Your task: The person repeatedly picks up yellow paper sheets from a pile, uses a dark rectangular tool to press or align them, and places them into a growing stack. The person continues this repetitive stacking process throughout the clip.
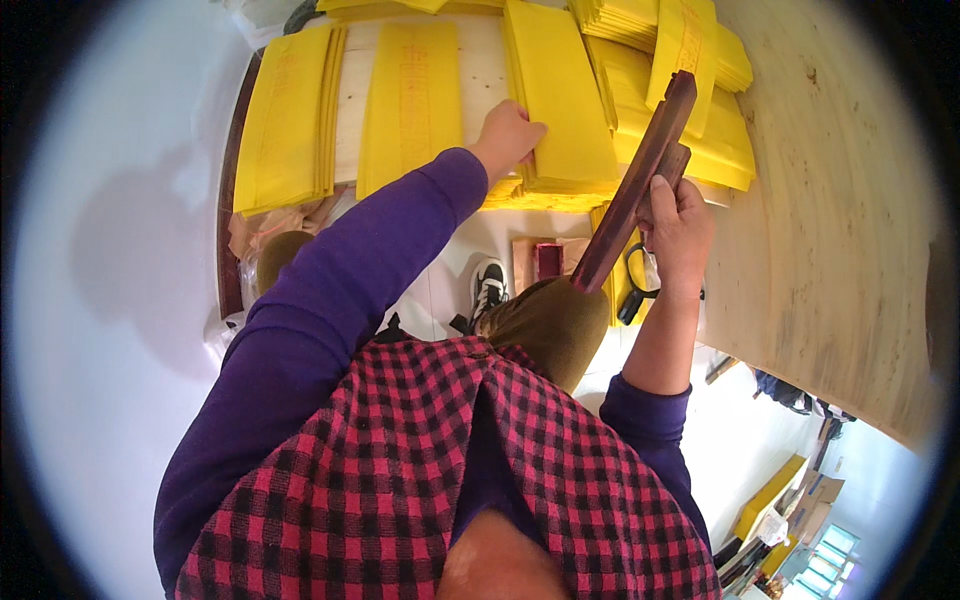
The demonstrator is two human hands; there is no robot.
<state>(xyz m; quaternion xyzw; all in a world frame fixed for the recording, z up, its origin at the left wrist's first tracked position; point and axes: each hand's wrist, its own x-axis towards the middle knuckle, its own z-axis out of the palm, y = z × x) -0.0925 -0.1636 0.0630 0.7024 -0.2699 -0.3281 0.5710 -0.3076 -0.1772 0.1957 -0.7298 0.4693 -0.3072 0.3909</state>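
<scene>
My left hand [510,140] reaches to the left edge of a stack of plain yellow paper [562,95]; its fingers are closed at that edge, their tips partly hidden. My right hand [680,225] grips a long dark reddish-brown wooden stamp [636,185] by the block on its side. The stamp is held tilted, its upper end over the yellow stacks at the right and its lower end above my knee. Left of my left hand lies a yellow stack [412,105] with faint red print down its middle. Another printed stack [285,115] lies farther left.
Below the table edge sits a small red-stained tray [549,260]. A black ring-shaped object [634,290] lies by my right forearm. More yellow bundles [620,20] pile up at the far right. A large wooden board [820,200] stands at the right, a white wall [110,300] at the left.
</scene>
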